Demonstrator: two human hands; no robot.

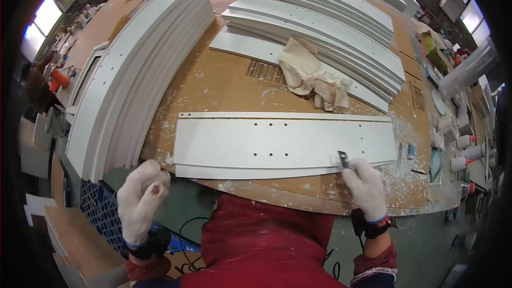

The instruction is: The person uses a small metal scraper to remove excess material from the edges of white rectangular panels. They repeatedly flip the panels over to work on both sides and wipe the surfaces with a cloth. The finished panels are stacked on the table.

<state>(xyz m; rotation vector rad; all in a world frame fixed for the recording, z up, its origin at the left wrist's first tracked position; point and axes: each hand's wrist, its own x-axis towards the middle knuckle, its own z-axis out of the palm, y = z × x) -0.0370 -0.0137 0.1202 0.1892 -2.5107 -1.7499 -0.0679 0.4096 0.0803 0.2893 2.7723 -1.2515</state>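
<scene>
Two white boards lie across the cardboard-covered bench in front of me, the upper white board (320,133) drilled with small dark holes and grooved along its far edge. Under its near edge shows the lower white board (240,172). My right hand (366,186), in a white glove, closes round a small scraper-like tool (343,158) with a dark end, held over the board's near right part. Off the bench's near left edge is my left hand (141,197), also gloved, fingers curled in. It stays apart from the boards, and whatever it may hold is hidden.
A tall stack of white boards (144,37) stands at left. More board stacks (314,26) lie at the back, with a crumpled beige cloth (314,77) beside them. Bottles (464,141) and tubs crowd the right side. A blue crate (98,208) sits below left.
</scene>
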